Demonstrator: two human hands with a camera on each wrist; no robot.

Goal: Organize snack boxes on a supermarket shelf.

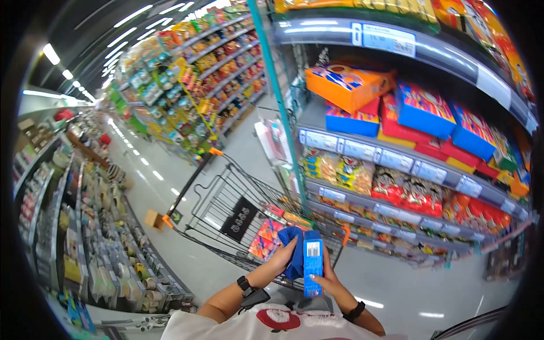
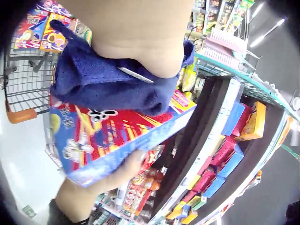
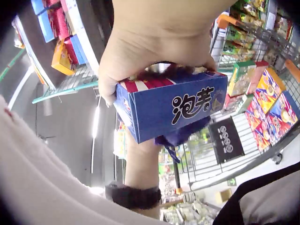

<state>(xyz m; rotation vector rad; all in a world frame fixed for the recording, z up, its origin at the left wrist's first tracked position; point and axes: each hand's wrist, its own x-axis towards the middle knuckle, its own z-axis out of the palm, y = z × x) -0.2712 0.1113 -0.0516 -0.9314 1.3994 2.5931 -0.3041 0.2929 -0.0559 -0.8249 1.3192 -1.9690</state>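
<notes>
Near the cart point(image 1: 168, 221), the right hand point(image 1: 332, 283) has its fingers wrapped round the box point(image 1: 313, 260) while the left hand point(image 1: 279, 262) clutches a cloth point(image 1: 295, 265) just beside it, and I'd say the box could drop if the right fingers relax, the left being busy.

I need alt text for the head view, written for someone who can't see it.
A person's right hand grips a blue rectangular cardboard box and their left hand holds a dark-blue fabric item at a black wire shopping cart containing colourful packages. Grey store shelves on the right carry orange, red and blue boxes.
</notes>
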